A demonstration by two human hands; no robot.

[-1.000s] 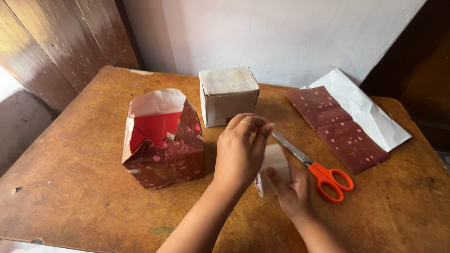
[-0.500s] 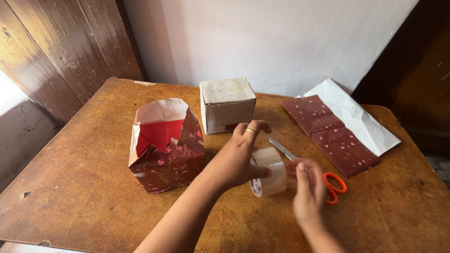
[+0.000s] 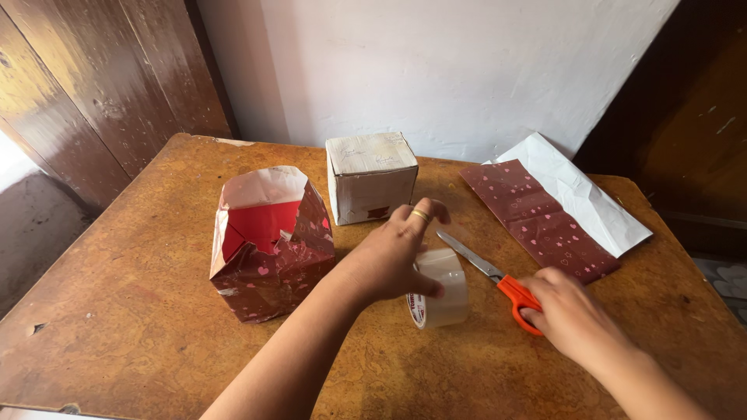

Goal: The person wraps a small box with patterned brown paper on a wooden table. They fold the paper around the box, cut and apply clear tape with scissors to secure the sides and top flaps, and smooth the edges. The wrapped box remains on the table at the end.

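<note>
Two hands at a worktop (image 3: 140, 311): left hand (image 3: 389, 257) fingers grip a clear tape roll (image 3: 440, 289), right hand (image 3: 572, 315) fingers close on orange-handled scissors (image 3: 498, 281) beside them.

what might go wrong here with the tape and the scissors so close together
The left hand grips the clear roll of packing tape standing on edge, so it may roll across the wooden table if let go. The right hand lies on the orange-handled scissors, whose blades point toward the left hand's fingers; a quick pull might nick them.
</note>
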